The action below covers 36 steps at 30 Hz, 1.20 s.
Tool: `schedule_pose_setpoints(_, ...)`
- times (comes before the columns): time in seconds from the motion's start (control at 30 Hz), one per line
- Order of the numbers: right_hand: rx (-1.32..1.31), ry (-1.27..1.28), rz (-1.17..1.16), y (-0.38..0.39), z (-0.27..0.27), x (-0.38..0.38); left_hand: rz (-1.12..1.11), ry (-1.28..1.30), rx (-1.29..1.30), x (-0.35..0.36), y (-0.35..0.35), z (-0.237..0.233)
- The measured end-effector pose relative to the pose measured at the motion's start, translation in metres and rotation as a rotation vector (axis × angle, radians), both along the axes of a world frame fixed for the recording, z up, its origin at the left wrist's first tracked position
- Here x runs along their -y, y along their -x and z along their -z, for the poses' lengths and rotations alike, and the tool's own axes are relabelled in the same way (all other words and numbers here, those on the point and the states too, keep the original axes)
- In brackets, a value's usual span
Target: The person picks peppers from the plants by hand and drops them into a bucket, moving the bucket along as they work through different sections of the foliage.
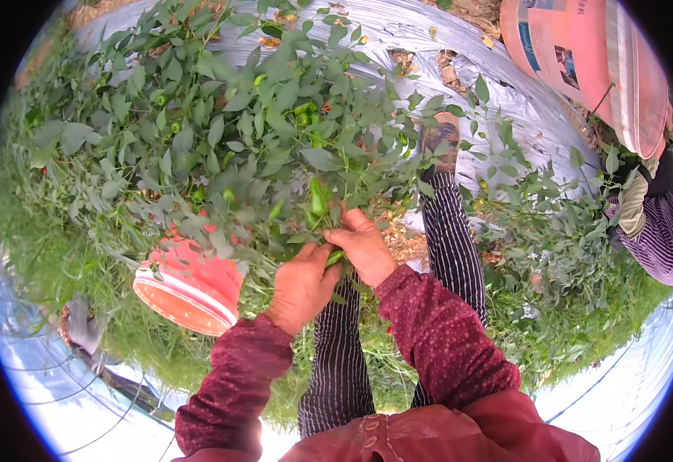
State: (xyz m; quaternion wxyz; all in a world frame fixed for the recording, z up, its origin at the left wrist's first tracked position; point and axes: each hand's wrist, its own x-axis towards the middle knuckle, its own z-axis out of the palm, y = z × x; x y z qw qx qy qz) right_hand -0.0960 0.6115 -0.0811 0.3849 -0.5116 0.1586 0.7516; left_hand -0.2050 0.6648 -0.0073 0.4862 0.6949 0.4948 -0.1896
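My left hand (302, 286) is closed, with a slim green pepper (335, 258) poking out at its fingertips. Right against it, my right hand (363, 248) has its thumb and fingers pinched together among the leaves. What the right fingers hold is hidden. Just above both hands hangs a larger green pepper (319, 197) on the bushy pepper plant (275, 100). More green peppers (306, 114) show higher up among the leaves.
A pink bucket (198, 281) stands tilted to my left among plants. At the upper right is a larger pink bucket (575, 61), and beside it another person in a striped purple sleeve (656, 242). Silvery plastic sheeting (398, 35) covers the soil beyond the plants.
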Motion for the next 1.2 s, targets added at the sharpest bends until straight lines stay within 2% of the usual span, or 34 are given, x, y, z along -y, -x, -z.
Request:
schedule_pose_setpoints(0.07,-0.044,0.007,0.043,-0.004,-0.001,0.001,-0.068,0.031,0.056,-0.011,0.005,-0.003)
schedule_pose_setpoints(0.13,-0.088,0.018,0.089,-0.002,0.001,0.004,-0.631,0.188,0.141,-0.036,0.008,-0.008)
schedule_pose_setpoints(0.17,-0.076,0.03,0.107,0.001,0.002,0.006,-0.631,0.189,0.136,-0.049,0.007,-0.007)
schedule_pose_setpoints(0.23,-0.067,0.037,0.124,0.003,0.003,0.006,-0.317,-0.155,0.135,-0.073,0.004,0.002)
schedule_pose_setpoints(0.27,-0.086,0.039,0.131,0.002,0.002,0.006,-0.316,-0.156,0.134,-0.074,0.002,0.006)
schedule_pose_setpoints(0.33,-0.105,0.037,0.139,-0.003,0.0,0.004,-0.101,-0.217,-0.012,-0.071,-0.002,0.014)
schedule_pose_setpoints(0.37,-0.113,0.063,0.156,-0.005,-0.001,0.003,-0.098,-0.219,-0.013,-0.066,-0.001,0.017)
schedule_pose_setpoints(0.43,-0.124,0.086,0.173,-0.005,-0.003,-0.001,-0.127,0.067,-0.218,-0.053,0.004,0.026)
schedule_pose_setpoints(0.47,-0.096,0.089,0.183,-0.005,-0.005,-0.003,-0.291,0.158,-0.187,-0.041,0.009,0.037)
schedule_pose_setpoints(0.5,-0.067,0.092,0.192,-0.004,-0.006,-0.003,-0.292,0.159,-0.187,-0.031,0.014,0.047)
schedule_pose_setpoints(0.57,-0.042,0.082,0.144,-0.001,-0.002,0.0,-0.539,0.115,0.046,-0.023,0.012,0.056)
schedule_pose_setpoints(0.7,-0.035,0.109,0.101,-0.002,-0.003,-0.003,-0.579,0.139,-0.033,-0.02,0.007,0.044)
schedule_pose_setpoints(0.8,-0.026,0.104,0.086,-0.005,-0.01,-0.012,-0.906,0.197,0.097,-0.014,0.01,0.033)
schedule_pose_setpoints(0.83,-0.021,0.103,0.082,-0.004,-0.011,-0.015,-0.91,0.197,0.102,-0.011,0.008,0.031)
schedule_pose_setpoints(0.9,0.007,0.053,0.149,0.0,-0.012,-0.017,-1.182,0.183,0.214,-0.006,0.002,0.025)
schedule_pose_setpoints(1.1,-0.064,0.001,0.108,0.004,-0.005,-0.009,-1.117,0.396,0.339,0.003,0.008,0.009)
schedule_pose_setpoints(1.17,-0.02,-0.029,0.054,0.007,-0.004,-0.007,-0.82,0.23,0.355,0.007,0.007,0.005)
schedule_pose_setpoints(1.2,0.019,-0.058,0.009,0.01,-0.004,-0.006,-0.798,0.242,0.323,0.006,0.007,-0.001)
